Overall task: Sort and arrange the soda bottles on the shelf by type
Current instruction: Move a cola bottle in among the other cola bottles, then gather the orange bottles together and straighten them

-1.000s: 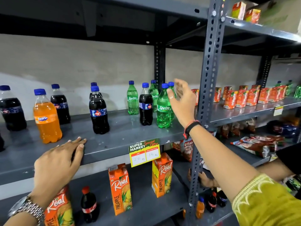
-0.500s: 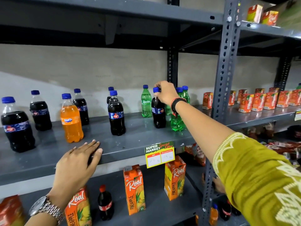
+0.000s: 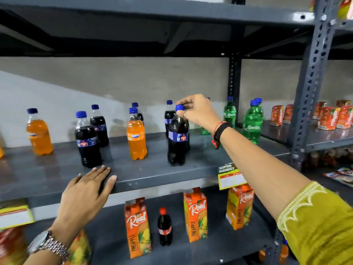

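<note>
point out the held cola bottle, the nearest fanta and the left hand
held cola bottle [image 3: 178, 138]: head view, on its blue label
nearest fanta [image 3: 136, 139]: head view, on its orange body
left hand [image 3: 84, 194]: head view, on the back of the hand

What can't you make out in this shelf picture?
- Head view: green plastic Sprite bottle at the back, mostly hidden by the right hand.
- Yellow price tag: prices blurred.
- Orange soda bottle at the far left: cut off by the edge.
- Dark cola bottle: whether it is lifted or standing on the shelf is unclear.

"Real – Pineapple" on juice cartons
</note>
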Motion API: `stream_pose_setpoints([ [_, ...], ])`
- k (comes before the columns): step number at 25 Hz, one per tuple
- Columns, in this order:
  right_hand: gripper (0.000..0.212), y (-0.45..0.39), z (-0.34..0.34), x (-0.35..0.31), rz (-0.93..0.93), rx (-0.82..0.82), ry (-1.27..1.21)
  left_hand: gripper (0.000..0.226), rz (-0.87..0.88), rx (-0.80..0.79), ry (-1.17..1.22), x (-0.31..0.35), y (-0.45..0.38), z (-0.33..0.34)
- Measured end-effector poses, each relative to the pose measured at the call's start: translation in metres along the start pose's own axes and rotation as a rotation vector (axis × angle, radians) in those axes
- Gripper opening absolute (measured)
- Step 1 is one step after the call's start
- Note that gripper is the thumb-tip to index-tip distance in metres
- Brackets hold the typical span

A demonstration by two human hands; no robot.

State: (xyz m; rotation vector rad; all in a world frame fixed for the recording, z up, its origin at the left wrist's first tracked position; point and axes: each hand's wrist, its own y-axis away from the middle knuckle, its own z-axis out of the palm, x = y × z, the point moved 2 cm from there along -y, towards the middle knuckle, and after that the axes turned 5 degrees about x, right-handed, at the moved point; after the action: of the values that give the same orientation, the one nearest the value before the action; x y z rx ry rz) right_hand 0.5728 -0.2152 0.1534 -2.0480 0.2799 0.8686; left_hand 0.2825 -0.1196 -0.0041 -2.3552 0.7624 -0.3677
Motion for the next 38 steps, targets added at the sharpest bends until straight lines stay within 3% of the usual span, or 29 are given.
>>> stream_pose_setpoints([
  [6, 0.030, -0.009, 0.060, -0.031, 0.000, 0.045, 0.064, 0.071, 0.053, 0.002, 0.027, -0.044, 0.009, -0.011],
  [11, 0.026, -0.011, 0.079, -0.031, 0.021, 0.065, 0.186, 0.081, 0.084, 0.044, 0.084, -0.042, 0.012, -0.012],
  [16, 0.039, -0.011, 0.081, -0.034, 0.013, -0.023, 0.265, 0.066, 0.071, 0.060, 0.107, -0.045, 0.013, -0.006],
  [18, 0.054, -0.009, 0.082, -0.042, -0.058, -0.039, 0.296, 0.062, 0.059, 0.065, 0.111, -0.044, 0.013, -0.005],
  [20, 0.055, -0.005, 0.085, -0.056, -0.239, -0.012, 0.341, 0.061, 0.052, 0.070, 0.112, -0.042, 0.013, -0.006],
  [23, 0.047, -0.006, 0.105, -0.075, -0.480, -0.172, 0.597, 0.062, 0.047, 0.073, 0.095, -0.041, 0.014, -0.009],
  [27, 0.029, -0.017, 0.129, -0.082, -0.401, -0.380, 0.795, 0.069, 0.068, 0.027, 0.078, -0.042, 0.013, -0.011],
  [32, 0.030, -0.022, 0.129, -0.097, -0.314, -0.309, 0.555, 0.069, 0.027, 0.025, 0.022, -0.077, 0.013, -0.030],
  [38, 0.022, 0.007, 0.127, -0.132, -0.282, -0.251, 0.322, 0.044, -0.115, 0.089, -0.034, -0.176, 0.028, -0.069],
])
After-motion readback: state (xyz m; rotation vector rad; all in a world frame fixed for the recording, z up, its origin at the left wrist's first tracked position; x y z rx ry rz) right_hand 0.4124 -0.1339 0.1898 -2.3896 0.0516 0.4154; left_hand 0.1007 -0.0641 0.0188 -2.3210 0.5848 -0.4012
